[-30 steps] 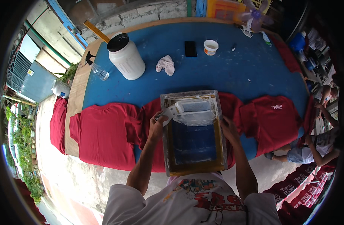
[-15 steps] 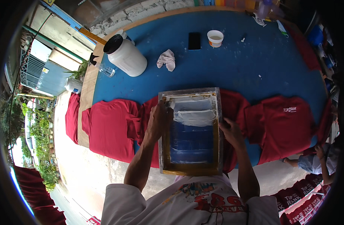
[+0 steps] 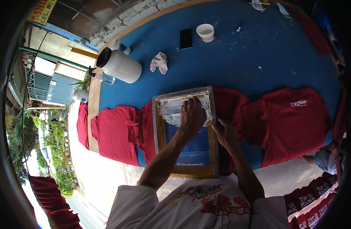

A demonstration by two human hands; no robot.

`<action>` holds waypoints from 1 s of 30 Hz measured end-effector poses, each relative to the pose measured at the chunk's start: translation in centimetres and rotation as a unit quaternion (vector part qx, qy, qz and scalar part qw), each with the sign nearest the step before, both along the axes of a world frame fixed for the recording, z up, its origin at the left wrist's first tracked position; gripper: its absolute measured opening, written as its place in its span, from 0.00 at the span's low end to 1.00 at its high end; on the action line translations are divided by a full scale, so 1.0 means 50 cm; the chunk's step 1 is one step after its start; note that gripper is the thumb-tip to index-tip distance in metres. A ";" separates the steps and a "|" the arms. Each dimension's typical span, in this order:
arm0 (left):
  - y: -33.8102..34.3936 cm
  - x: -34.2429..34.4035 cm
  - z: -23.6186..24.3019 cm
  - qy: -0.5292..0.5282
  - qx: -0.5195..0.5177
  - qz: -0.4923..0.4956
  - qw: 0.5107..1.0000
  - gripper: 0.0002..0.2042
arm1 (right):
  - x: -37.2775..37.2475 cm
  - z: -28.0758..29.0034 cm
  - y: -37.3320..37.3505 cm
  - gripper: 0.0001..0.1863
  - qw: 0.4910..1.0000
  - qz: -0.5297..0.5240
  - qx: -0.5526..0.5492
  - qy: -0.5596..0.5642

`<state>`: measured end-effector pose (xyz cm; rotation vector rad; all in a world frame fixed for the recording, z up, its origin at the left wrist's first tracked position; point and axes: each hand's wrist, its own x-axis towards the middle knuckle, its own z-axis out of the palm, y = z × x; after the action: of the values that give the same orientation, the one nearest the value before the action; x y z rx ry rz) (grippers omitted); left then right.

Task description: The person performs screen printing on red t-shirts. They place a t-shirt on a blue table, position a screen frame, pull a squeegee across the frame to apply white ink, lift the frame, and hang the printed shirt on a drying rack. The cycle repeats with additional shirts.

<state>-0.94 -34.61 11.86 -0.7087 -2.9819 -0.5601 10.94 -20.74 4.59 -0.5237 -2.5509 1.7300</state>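
A screen printing frame (image 3: pixel 157 131) with a blue mesh lies on a dark red shirt at the table's near edge. Thick white ink (image 3: pixel 171 108) is smeared over the far part of its mesh. My left hand (image 3: pixel 192 116) is over that ink, fingers curled down together; whatever they hold is hidden beneath them. On the frame's right side, my right hand (image 3: pixel 226 133) grips the rim, thumb on top.
Folded dark red shirts (image 3: pixel 116 131) flank the frame along the blue table (image 3: pixel 221 65). Farther back are a white jar (image 3: pixel 124 66), a spray bottle (image 3: pixel 106 79), a crumpled cloth (image 3: pixel 159 63), a phone (image 3: pixel 185 39) and a small tub (image 3: pixel 205 33). Another person's arm (image 3: pixel 334 152) shows at right.
My left hand has moved right from the frame's left edge onto the white ink, which is now spread more unevenly. My right hand still holds the rim. The whole view has shifted slightly.
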 end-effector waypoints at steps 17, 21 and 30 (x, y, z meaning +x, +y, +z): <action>-0.288 -0.103 0.014 0.047 -0.076 -0.370 0.925 0.28 | 0.004 -0.074 -0.001 0.20 0.998 -0.003 -0.068 0.002; -0.402 -0.113 0.046 0.021 -0.056 -0.341 0.938 0.26 | 0.004 -0.055 -0.003 0.22 0.999 -0.005 -0.041 -0.029; -0.308 -0.137 0.064 -0.013 -0.011 -0.380 0.925 0.25 | 0.001 -0.041 0.000 0.23 0.996 -0.003 -0.089 -0.017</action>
<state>-7.77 -49.99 15.08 -1.8823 -2.6369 -0.5368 10.99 -20.74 2.53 -0.5707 -2.4278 1.9751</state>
